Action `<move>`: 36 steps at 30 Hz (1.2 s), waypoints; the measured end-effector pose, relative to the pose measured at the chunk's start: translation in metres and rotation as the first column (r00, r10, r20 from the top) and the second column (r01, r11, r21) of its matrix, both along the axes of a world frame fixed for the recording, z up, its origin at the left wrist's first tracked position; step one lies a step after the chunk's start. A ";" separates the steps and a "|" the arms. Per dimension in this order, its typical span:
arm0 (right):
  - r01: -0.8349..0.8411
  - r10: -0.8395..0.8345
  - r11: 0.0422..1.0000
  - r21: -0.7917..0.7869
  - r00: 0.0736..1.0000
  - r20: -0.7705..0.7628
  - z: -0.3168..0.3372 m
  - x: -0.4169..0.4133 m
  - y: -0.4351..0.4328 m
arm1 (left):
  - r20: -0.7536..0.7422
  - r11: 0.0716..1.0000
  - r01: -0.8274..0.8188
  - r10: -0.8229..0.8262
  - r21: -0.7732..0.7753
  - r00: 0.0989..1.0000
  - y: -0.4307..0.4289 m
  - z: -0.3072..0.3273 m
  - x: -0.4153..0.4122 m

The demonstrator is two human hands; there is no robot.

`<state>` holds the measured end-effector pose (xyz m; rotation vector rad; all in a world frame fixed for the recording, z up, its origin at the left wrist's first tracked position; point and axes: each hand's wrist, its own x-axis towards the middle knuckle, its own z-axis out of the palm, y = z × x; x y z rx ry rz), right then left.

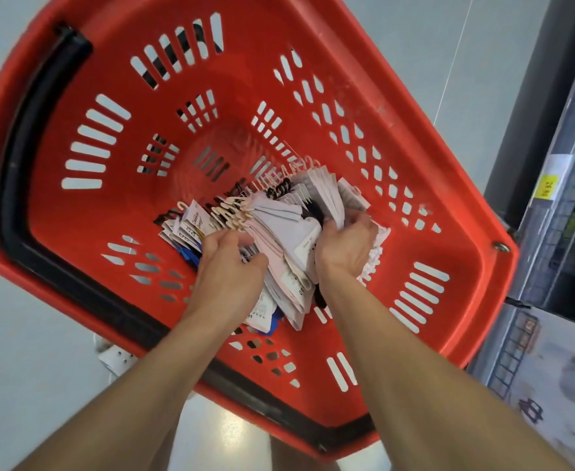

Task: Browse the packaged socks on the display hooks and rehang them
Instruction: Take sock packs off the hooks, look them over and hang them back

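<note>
The red basket (425,107) filled the view, and rehanging looked hardly begun: the socks (279,226) all lay heaped in its bottom, none on a display hook. Under the basket ran pale grey floor (24,334); to its right stood shelving (568,253). Inside the basket the left hand (231,263) dug curled fingers into the packs, and the right hand (343,249) clutched a fanned bundle, fingers wrapped round it. A yellow tag (547,190) hung right of the basket.

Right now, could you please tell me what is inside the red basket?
The basket holds a heap of sock packs with small hooks; the left hand and right hand grip them. The heap covers anything beneath it.
</note>
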<state>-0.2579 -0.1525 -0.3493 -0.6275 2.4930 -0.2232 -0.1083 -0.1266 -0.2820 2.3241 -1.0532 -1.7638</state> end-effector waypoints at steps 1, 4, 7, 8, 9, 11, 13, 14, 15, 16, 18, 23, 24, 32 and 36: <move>0.065 -0.065 0.997 -0.041 0.998 0.000 0.001 0.001 0.000 | -0.001 1.000 0.003 -0.003 0.000 1.000 0.000 0.000 0.000; 0.153 -0.150 0.983 -0.100 0.988 0.035 0.002 0.002 0.001 | 0.002 1.000 0.007 -0.007 -0.002 1.000 0.001 -0.001 0.000; 0.010 -0.009 0.996 -0.089 1.000 0.003 0.001 0.000 0.005 | -0.003 1.000 -0.007 0.007 -0.007 1.000 0.002 -0.002 -0.001; -0.076 0.075 0.995 -0.071 0.997 -0.013 0.001 -0.002 0.006 | -0.005 1.000 -0.010 0.010 -0.010 1.000 0.003 -0.003 -0.002; -0.167 0.166 0.985 -0.043 0.986 -0.029 0.000 -0.005 0.005 | -0.005 1.000 -0.009 0.009 -0.013 1.000 0.003 -0.003 -0.002; -0.328 0.330 0.944 0.046 0.943 -0.045 -0.004 -0.012 -0.001 | -0.003 1.000 -0.007 0.007 -0.015 1.000 0.004 -0.004 -0.002; -0.431 0.436 0.891 0.139 0.900 -0.005 -0.006 -0.018 -0.009 | 0.000 1.000 -0.005 0.005 -0.016 1.000 0.004 -0.004 -0.003; -0.463 0.467 0.869 0.173 0.884 0.023 -0.007 -0.021 -0.013 | 0.001 1.000 -0.004 0.004 -0.016 1.000 0.004 -0.003 -0.002; -0.491 0.493 0.850 0.191 0.869 0.039 -0.006 -0.024 -0.015 | 0.000 1.000 -0.002 0.002 -0.014 1.000 0.003 -0.002 -0.002; -0.519 0.523 0.833 0.192 0.852 0.033 -0.005 -0.026 -0.016 | -0.001 1.000 0.000 0.000 -0.007 1.000 0.003 0.000 -0.002; -0.562 0.571 0.814 0.146 0.820 -0.028 0.002 -0.029 -0.010 | -0.005 1.000 -0.001 0.001 0.013 1.000 0.002 0.005 -0.002; -0.515 0.504 0.847 -0.129 0.857 -0.109 0.043 -0.039 0.021 | -0.019 1.000 0.009 -0.009 0.021 1.000 0.001 0.021 0.000; -0.499 0.488 0.842 -0.205 0.866 -0.105 0.056 -0.040 0.027 | -0.020 1.000 0.013 -0.012 0.017 1.000 0.002 0.024 0.000; -0.287 0.561 0.786 -0.547 0.704 0.436 0.166 -0.034 0.071 | -0.507 0.995 0.004 -0.052 -0.096 0.860 0.011 0.076 -0.008; -0.253 0.476 0.880 -0.403 0.457 0.751 0.176 -0.029 0.076 | -0.704 0.986 -0.156 0.148 0.054 0.695 0.024 0.088 -0.004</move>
